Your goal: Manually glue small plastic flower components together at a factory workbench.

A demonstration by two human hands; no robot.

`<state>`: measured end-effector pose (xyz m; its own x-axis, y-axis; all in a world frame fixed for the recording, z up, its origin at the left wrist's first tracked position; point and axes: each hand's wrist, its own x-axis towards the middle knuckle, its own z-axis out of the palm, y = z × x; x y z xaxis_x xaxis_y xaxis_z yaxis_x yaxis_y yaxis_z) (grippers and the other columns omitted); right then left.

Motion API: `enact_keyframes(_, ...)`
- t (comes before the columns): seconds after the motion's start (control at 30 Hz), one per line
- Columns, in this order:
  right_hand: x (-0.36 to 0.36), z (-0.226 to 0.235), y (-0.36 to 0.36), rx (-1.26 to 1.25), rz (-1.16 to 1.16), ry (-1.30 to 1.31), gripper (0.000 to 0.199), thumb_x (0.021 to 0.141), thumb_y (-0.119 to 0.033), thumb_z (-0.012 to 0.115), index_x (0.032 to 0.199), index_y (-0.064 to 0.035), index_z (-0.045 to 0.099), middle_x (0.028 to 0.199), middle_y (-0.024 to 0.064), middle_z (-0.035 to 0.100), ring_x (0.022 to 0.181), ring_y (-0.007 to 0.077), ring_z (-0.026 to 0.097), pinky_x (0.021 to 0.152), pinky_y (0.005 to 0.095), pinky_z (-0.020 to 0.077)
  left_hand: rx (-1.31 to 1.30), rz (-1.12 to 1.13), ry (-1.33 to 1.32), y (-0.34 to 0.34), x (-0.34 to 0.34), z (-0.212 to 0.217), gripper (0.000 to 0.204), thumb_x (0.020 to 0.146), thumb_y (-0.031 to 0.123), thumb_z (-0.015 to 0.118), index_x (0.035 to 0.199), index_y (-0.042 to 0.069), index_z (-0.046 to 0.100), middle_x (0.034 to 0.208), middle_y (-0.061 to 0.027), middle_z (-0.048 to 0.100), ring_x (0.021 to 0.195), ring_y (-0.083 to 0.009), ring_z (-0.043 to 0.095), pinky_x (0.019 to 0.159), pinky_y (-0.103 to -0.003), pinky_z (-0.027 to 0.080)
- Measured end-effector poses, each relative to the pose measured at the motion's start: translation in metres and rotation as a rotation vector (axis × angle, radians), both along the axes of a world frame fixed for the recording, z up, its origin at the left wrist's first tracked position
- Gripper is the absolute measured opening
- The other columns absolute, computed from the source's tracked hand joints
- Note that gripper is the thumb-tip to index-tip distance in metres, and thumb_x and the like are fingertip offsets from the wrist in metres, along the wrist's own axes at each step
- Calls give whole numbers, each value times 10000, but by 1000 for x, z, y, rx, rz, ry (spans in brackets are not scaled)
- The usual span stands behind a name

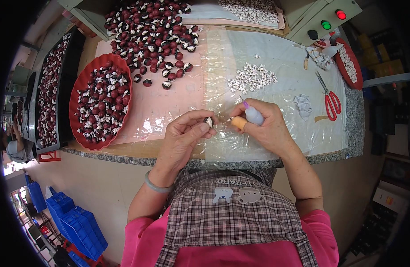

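Between the thumb and fingers of my left hand (187,131) is a small round black-and-white piece (208,121), partly covered by the fingertips. A little to its right, my right hand (269,129) is closed around a squeeze bottle (254,116) with a purple collar and a thin needle tip pointing up and away. An orange finger cot (239,123) covers one right fingertip, and a tiny pale bit seems pinched at its end, too small to name. Beyond the right hand lies a pile of small white speckled pieces (252,78). The two hands are apart, above the plastic-covered table.
A red scalloped basket (74,107) of dark red balls and white bits stands left. Loose red, black and white balls (156,40) spread behind. To the right are red-handled scissors (332,104), crumpled tissue (303,107) and a red dish (357,75). A metal cabinet (323,22) stands behind.
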<state>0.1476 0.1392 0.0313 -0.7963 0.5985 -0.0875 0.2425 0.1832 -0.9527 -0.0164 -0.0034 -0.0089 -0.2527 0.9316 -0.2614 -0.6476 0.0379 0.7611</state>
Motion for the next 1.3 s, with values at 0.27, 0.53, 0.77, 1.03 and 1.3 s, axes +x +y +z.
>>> enact_keyframes(0.27,-5,0,-15,-135,-45,-4,113,820,1,667,929,23,646,834,46,651,688,87,619,601,218,525,10,-14,207,2,7,2,266,894,29,605,1157,-14,600,988,-80,664,821,-121,636,759,-234,515)
enact_keyframes(0.53,-3,-8,-21,76,-86,29,157,765,-95,743,880,-23,663,763,97,660,681,177,643,614,300,500,-10,-39,273,2,13,8,273,873,18,638,1142,-20,608,954,-56,647,848,-108,619,768,-231,508)
enact_keyframes(0.77,-4,-17,-33,26,-156,67,135,776,-76,737,830,-2,637,728,91,648,623,151,652,544,268,494,83,108,731,4,19,6,235,812,-24,672,1046,-11,669,937,-95,639,845,-146,631,735,-252,527)
enact_keyframes(1.03,-4,-22,-34,-12,-175,158,98,796,-38,716,839,-1,635,717,63,641,590,110,629,516,245,482,73,59,817,5,17,8,244,794,-3,689,1038,7,685,939,-108,646,836,-167,642,703,-260,544)
enact_keyframes(1.3,-5,-16,-31,7,-118,181,81,798,-16,704,857,11,655,754,67,652,601,118,645,535,238,496,71,64,740,3,12,5,235,808,41,692,1040,7,686,926,-100,643,814,-159,634,696,-255,539)
